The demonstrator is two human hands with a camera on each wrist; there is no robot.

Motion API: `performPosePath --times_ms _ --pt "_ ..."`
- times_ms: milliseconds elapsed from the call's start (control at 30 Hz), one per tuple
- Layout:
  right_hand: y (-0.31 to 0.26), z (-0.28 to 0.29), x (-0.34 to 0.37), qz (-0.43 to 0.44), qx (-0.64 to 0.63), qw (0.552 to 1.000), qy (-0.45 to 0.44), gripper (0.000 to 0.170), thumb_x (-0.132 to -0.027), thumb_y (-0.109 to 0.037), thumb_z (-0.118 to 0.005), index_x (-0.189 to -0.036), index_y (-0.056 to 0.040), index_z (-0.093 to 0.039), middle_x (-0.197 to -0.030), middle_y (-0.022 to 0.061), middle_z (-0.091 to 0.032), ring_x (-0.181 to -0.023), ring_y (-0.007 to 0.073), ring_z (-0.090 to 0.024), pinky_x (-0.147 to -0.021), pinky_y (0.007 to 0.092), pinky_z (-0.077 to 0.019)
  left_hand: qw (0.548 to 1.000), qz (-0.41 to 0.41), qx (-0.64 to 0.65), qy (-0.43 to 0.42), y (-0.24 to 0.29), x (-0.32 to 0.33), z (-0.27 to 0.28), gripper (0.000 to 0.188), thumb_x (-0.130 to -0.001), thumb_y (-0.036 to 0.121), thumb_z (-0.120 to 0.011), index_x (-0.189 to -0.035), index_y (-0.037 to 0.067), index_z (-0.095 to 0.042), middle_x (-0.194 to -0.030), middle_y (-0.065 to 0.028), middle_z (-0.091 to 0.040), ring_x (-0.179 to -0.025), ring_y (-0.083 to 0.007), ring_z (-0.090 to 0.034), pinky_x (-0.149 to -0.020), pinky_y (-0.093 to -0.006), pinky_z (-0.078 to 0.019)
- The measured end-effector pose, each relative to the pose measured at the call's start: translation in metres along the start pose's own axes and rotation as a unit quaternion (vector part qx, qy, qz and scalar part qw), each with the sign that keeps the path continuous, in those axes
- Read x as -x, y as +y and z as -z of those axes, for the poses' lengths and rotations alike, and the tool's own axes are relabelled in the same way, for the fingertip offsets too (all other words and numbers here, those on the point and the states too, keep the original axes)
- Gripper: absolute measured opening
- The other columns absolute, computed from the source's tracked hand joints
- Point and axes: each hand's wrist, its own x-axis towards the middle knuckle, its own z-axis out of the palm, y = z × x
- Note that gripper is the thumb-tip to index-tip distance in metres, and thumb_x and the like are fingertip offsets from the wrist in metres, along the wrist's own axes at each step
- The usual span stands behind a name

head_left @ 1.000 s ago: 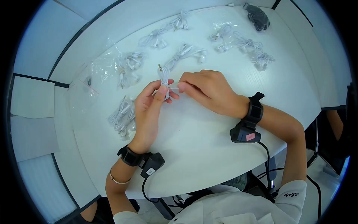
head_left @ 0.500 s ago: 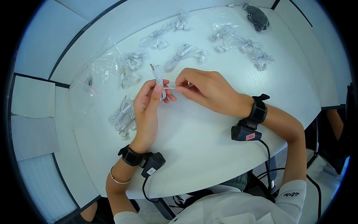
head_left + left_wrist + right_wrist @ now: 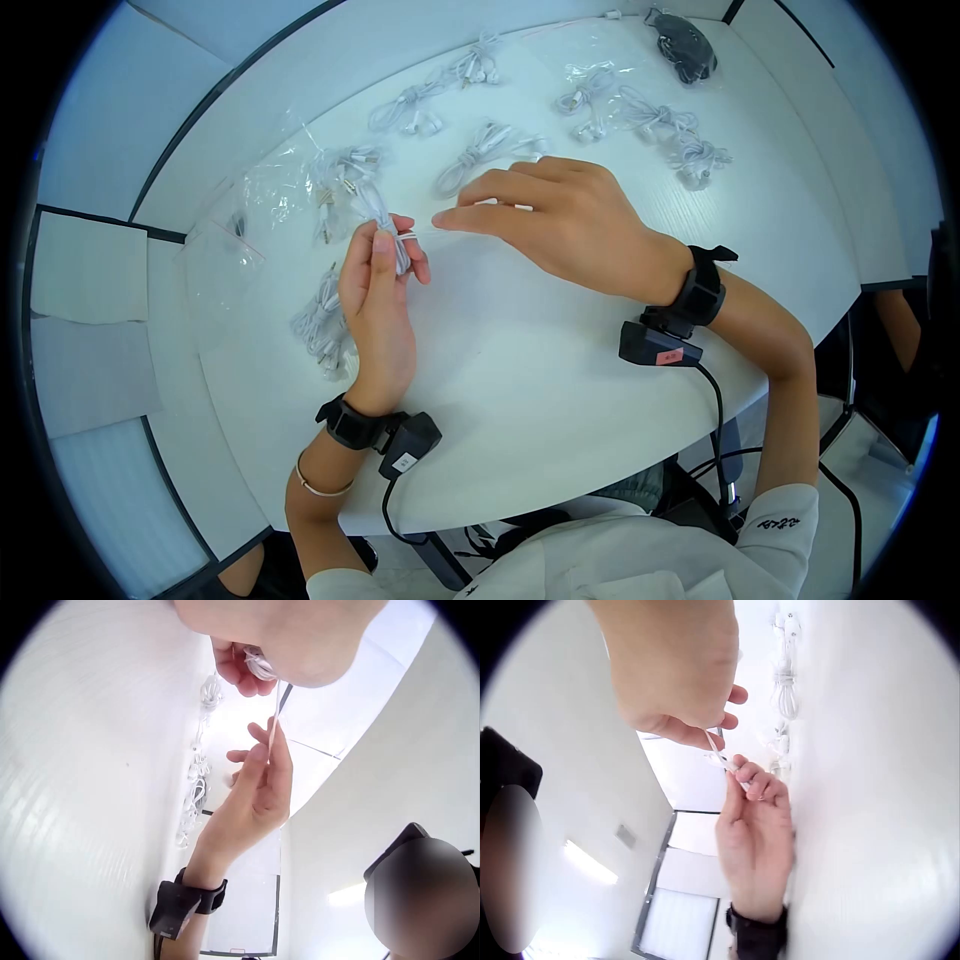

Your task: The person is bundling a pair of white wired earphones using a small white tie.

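Observation:
My left hand [image 3: 378, 285] grips a coiled bundle of white earphone cable [image 3: 380, 215] between thumb and fingers, its plug end pointing up and away. A strand of the cable [image 3: 274, 724] stretches from the bundle to my right hand [image 3: 570, 220], which pinches it between thumb and forefinger. Something small and white shows behind the right fingers in the head view. In the right wrist view, the strand [image 3: 717, 754] runs between the fingertips of both hands, held above the table.
Several other white earphone bundles lie about, one coil [image 3: 325, 325] left of my left hand and another [image 3: 485, 155] beyond my right. Clear plastic bags [image 3: 225, 245] lie at the left. A dark bagged item [image 3: 685, 48] is at the far right of the white table [image 3: 520, 410].
My left hand has shifted left with the bundle, which tilts further left. The right hand has come slightly left, its fingers reaching out straighter over the table.

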Motion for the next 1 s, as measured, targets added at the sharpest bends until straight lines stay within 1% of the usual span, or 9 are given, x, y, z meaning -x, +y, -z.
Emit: performPosePath --times_ms 67,167,333,433,467,567,667,900,1000 --pt "0.002 -0.004 0.002 0.026 0.042 0.999 -0.011 0.03 -0.073 -0.004 -0.058 -0.102 -0.0093 -0.063 -0.101 0.0002 -0.057 -0.085 0.0171 -0.057 -0.07 0.0291 -0.049 1.0 0.006 0.005 0.01 -0.001 -0.001 0.0 0.023 -0.097 0.02 -0.042 -0.105 -0.001 -0.05 -0.086 -0.0028 -0.05 -0.073 -0.01 -0.043 -0.069 -0.0235 -0.0376" --pt "-0.006 -0.012 0.009 -0.048 -0.041 0.995 -0.075 0.035 -0.07 -0.003 -0.059 -0.105 0.001 -0.059 -0.106 0.0085 -0.055 -0.089 0.0216 -0.057 -0.077 0.0327 -0.0494 1.0 0.009 0.005 0.017 0.0 0.0 -0.001 0.023 -0.098 0.019 -0.042 -0.105 -0.001 -0.05 -0.086 -0.003 -0.05 -0.073 -0.01 -0.043 -0.069 -0.0235 -0.0376" --pt "-0.014 -0.016 0.011 -0.051 -0.12 0.991 -0.025 0.025 -0.086 -0.023 -0.056 -0.099 -0.0013 -0.06 -0.102 0.0127 -0.057 -0.087 0.0288 -0.055 -0.083 0.0373 -0.043 0.998 0.017 -0.055 0.0 0.001 0.0 -0.002 0.023 -0.097 0.02 -0.042 -0.104 0.0 -0.05 -0.084 -0.0027 -0.051 -0.072 -0.0093 -0.043 -0.069 -0.0229 -0.0376" --pt "-0.014 0.002 0.0 -0.156 -0.282 0.937 -0.138 0.026 -0.09 -0.021 -0.052 -0.103 0.0003 -0.057 -0.101 0.0142 -0.058 -0.091 0.0292 -0.054 -0.083 0.0366 -0.0417 0.994 -0.013 -0.09 -0.058 0.001 0.001 -0.007 0.028 -0.096 0.024 -0.046 -0.104 -0.002 -0.052 -0.085 -0.0041 -0.056 -0.069 -0.0088 -0.047 -0.065 -0.0223 -0.0399" --pt "-0.014 0.001 0.0 -0.182 -0.314 0.926 -0.101 0.024 -0.091 -0.022 -0.05 -0.09 0.0007 -0.058 -0.084 0.0134 -0.059 -0.077 0.0274 -0.055 -0.071 0.0354 -0.0424 0.993 -0.023 -0.088 -0.075 -0.003 0.002 -0.004 0.027 -0.096 0.022 -0.047 -0.105 -0.003 -0.052 -0.09 -0.0055 -0.058 -0.07 -0.0086 -0.048 -0.064 -0.0222 -0.041" --pt "-0.013 0.006 -0.003 -0.263 -0.361 0.879 -0.17 0.023 -0.091 -0.021 -0.051 -0.083 0.0002 -0.056 -0.07 0.0114 -0.058 -0.064 0.024 -0.053 -0.06 0.0337 -0.0404 0.989 -0.008 -0.114 -0.089 0.001 0.004 -0.005 0.028 -0.096 0.022 -0.047 -0.106 -0.003 -0.052 -0.092 -0.006 -0.058 -0.07 -0.0087 -0.048 -0.064 -0.0221 -0.041" --pt "-0.013 0.001 -0.001 -0.234 -0.338 0.9 -0.146 0.022 -0.091 -0.02 -0.052 -0.081 -0.001 -0.056 -0.063 0.0094 -0.056 -0.056 0.0212 -0.049 -0.052 0.032 -0.0369 0.989 -0.002 -0.13 -0.069 0.003 0.005 -0.011 0.028 -0.096 0.026 -0.043 -0.101 0.001 -0.053 -0.078 -0.0009 -0.051 -0.069 -0.0082 -0.045 -0.067 -0.0211 -0.0369" --pt "-0.021 0.012 -0.006 -0.205 -0.301 0.922 -0.129 0.018 -0.089 -0.018 -0.05 -0.084 -0.0036 -0.059 -0.073 0.0113 -0.06 -0.063 0.0279 -0.057 -0.059 0.0377 -0.0432 0.991 0.021 -0.092 -0.094 -0.002 0.0 -0.004 0.029 -0.096 0.026 -0.044 -0.103 -0.001 -0.053 -0.088 -0.0035 -0.056 -0.071 -0.0089 -0.049 -0.07 -0.0229 -0.04" --pt "-0.014 -0.005 0.005 -0.181 -0.28 0.941 -0.064 0.013 -0.089 -0.016 -0.054 -0.089 -0.0031 -0.056 -0.065 0.0088 -0.055 -0.053 0.0212 -0.05 -0.05 0.0313 -0.0383 0.992 0.043 -0.057 -0.106 0.001 0.001 -0.005 0.028 -0.097 0.024 -0.044 -0.106 0.0 -0.053 -0.09 -0.0024 -0.055 -0.075 -0.0099 -0.045 -0.074 -0.0232 -0.0381"
